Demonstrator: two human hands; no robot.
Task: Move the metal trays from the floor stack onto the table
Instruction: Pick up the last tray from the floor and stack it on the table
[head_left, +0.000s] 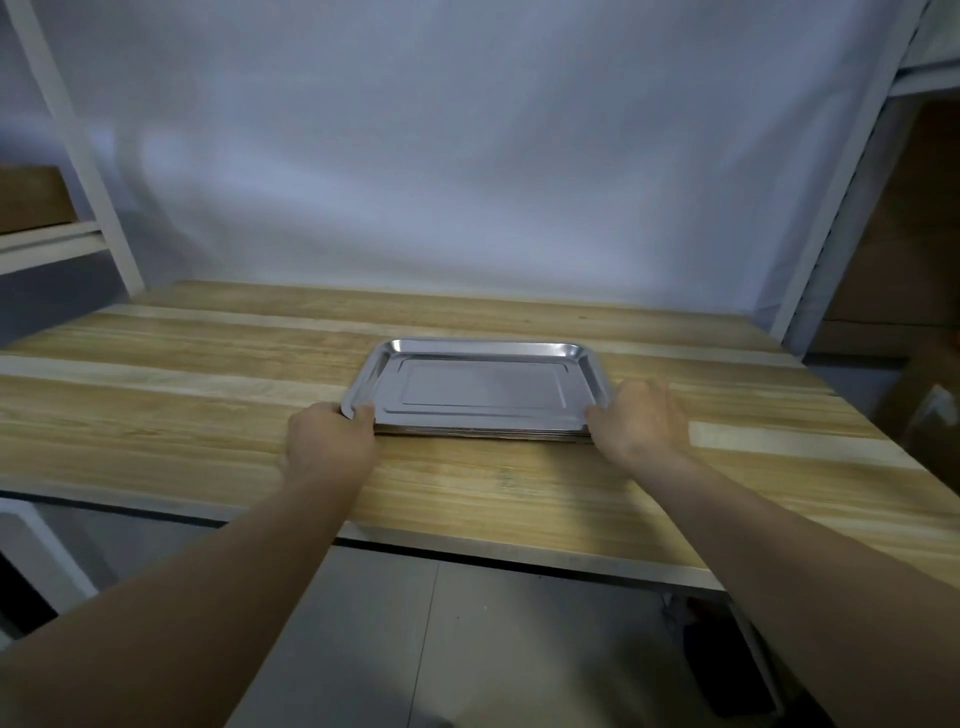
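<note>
Trays on table — left hand, right hand gripping corners

A long wooden counter with pale and tan plank stripes running side to side spans the view, its front edge a thin light strip. Directly on it, near the middle and a little toward the back, lies a low stack of shiny rectangular metal trays with rounded corners, the top one face up and bare inside.
</note>
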